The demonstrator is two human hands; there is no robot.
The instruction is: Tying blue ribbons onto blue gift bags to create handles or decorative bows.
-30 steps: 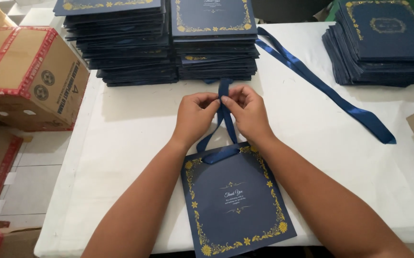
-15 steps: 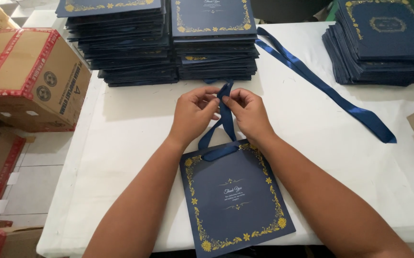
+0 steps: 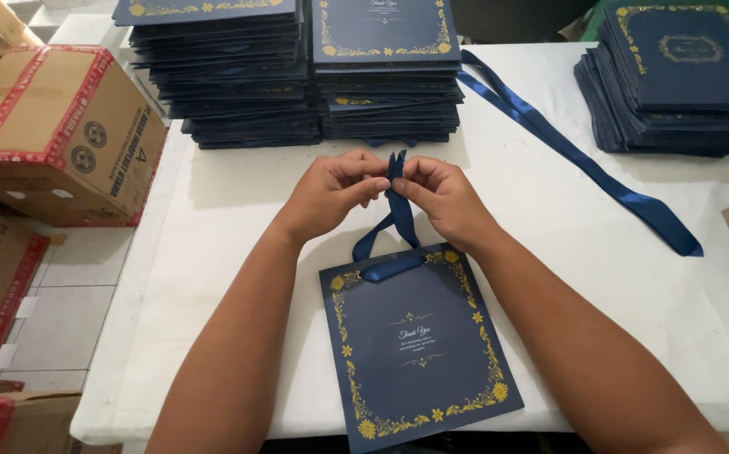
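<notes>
Both hands meet just above a flat navy bag (image 3: 419, 345) with a gold floral border, lying on the white table (image 3: 238, 210). The left hand (image 3: 327, 195) and right hand (image 3: 442, 197) each pinch a navy ribbon (image 3: 398, 214) between thumb and fingertips, fingers narrow and closed on it, holding the two strands together and upright above the bag's top edge. Below the pinch the ribbon spreads into a loop that runs down to the bag's top, where it seems to pass through the holes there.

To do this well, I'd judge the two strands should be kept even in length and flat, not twisted, so the handle sits symmetrical. A firm pinch close to the ends helps, since satin slips easily. The bag should stay flat and square on the table, so pulling does not crease its top edge.

Beyond the hands stand two stacks (image 3: 314, 67) of the same bags, a third stack (image 3: 676, 76) at far right. A loose ribbon length (image 3: 575, 151) lies diagonally between them. Cardboard boxes (image 3: 53, 134) sit left of the table.
</notes>
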